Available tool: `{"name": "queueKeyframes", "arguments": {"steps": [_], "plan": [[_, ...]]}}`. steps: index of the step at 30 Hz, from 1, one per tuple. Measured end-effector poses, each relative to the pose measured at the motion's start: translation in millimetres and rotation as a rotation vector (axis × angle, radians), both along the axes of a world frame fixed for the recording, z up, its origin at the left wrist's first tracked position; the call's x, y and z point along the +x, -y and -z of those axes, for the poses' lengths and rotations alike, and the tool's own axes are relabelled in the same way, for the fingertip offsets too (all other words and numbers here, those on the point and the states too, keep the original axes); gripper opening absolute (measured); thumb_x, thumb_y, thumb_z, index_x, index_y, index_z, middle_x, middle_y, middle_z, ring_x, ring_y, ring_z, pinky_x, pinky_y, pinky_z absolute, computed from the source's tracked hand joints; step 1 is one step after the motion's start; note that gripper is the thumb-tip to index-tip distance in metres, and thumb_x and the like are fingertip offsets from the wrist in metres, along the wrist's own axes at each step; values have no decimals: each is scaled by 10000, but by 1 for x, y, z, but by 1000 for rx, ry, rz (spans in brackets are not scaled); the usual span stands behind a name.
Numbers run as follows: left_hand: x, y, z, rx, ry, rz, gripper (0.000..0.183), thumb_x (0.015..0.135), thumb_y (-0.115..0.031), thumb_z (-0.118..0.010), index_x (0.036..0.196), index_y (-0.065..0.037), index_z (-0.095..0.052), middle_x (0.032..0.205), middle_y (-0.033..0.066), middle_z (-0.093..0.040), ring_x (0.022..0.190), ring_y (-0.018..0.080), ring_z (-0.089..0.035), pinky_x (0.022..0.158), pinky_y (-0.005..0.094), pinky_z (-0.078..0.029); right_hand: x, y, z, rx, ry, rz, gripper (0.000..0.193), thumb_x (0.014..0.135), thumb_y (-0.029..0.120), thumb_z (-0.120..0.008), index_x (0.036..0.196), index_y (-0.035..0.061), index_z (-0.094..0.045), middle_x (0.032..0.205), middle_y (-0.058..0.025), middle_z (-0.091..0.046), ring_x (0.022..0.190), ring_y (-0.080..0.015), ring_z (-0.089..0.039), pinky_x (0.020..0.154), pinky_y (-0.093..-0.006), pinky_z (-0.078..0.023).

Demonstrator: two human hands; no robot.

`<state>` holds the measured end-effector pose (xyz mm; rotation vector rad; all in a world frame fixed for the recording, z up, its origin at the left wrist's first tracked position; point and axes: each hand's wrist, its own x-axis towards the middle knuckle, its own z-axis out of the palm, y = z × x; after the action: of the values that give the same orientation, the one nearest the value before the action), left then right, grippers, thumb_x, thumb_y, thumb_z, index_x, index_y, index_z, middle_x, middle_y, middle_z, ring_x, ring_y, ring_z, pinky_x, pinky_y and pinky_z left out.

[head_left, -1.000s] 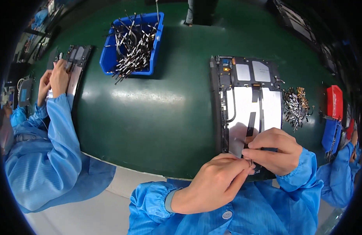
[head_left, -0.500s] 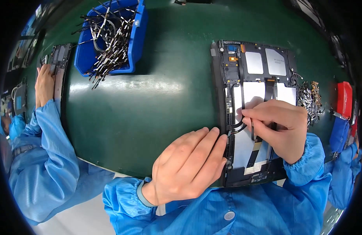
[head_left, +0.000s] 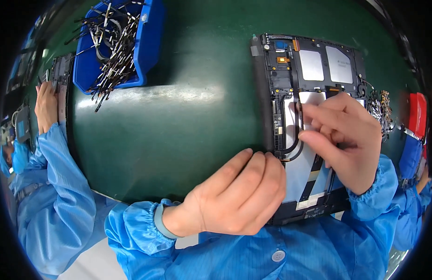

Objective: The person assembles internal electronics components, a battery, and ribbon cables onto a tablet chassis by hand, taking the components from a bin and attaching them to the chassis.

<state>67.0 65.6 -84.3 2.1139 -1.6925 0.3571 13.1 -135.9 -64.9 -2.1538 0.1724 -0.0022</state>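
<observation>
A flat black device with its back off (head_left: 314, 84) lies on the table in front of me, showing silver plates and flat ribbon strips. A thin black cable (head_left: 298, 121) runs down its left part and bends toward the left edge. My left hand (head_left: 234, 196) is closed at that edge, fingers together, with the cable's lower end at its fingertips; the fingertips partly hide it. My right hand (head_left: 349, 137) hovers over the device's middle. Its thumb and index finger are apart beside the cable, the index slightly blurred, with nothing visibly pinched.
A blue bin (head_left: 146, 46) full of loose cables stands at the far left. A pile of small cables (head_left: 381, 109) lies right of the device, with red and blue bins (head_left: 414, 135) beyond. At left, a co-worker's hand (head_left: 47, 107) rests by another device (head_left: 64, 79).
My right thumb and index finger have parted from their pinch on the cable, and the hand has shifted up and right. My left hand has moved right, onto the device's edge.
</observation>
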Motion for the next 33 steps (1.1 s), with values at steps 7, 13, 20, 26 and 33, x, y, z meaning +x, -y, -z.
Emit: {"name": "queueKeyframes", "arguments": {"steps": [7,13,20,26,33], "plan": [[-7,1,-1,-8,-10,4,155,728,-102,-613,848,-44,-692,891,90,-671,819,197,-655,768,286,-576,2,6,8,182,-34,41,173,730,-121,-700,878,-31,-697,850,-52,-565,600,-36,-478,517,-172,-369],[-9,15,5,35,-12,13,230,874,-231,-510,912,-65,-663,996,94,-691,930,201,-649,802,284,-559,3,2,6,85,-21,41,177,730,-118,-702,882,-26,-701,836,-43,-560,595,-23,-457,511,-166,-354],[-8,14,7,53,21,13,227,895,-291,-505,897,-115,-648,1002,70,-694,931,177,-643,812,261,-536,13,5,13,-41,99,-1,243,739,-87,-718,970,-22,-678,821,-29,-552,597,-2,-448,487,-145,-328],[-9,19,6,77,16,25,225,896,-304,-511,905,-124,-645,1009,67,-693,925,170,-643,810,256,-536,14,8,15,-41,70,53,436,753,-104,-700,1138,5,-527,861,-16,-510,622,0,-470,517,-139,-407],[-17,-3,-15,183,-322,-88,336,820,-209,-593,1112,-46,-626,1181,143,-616,1117,290,-582,950,345,-474,-46,25,-25,-339,236,9,414,772,-68,-673,1153,-23,-517,994,-146,-581,794,-199,-580,656,-265,-475]]}}
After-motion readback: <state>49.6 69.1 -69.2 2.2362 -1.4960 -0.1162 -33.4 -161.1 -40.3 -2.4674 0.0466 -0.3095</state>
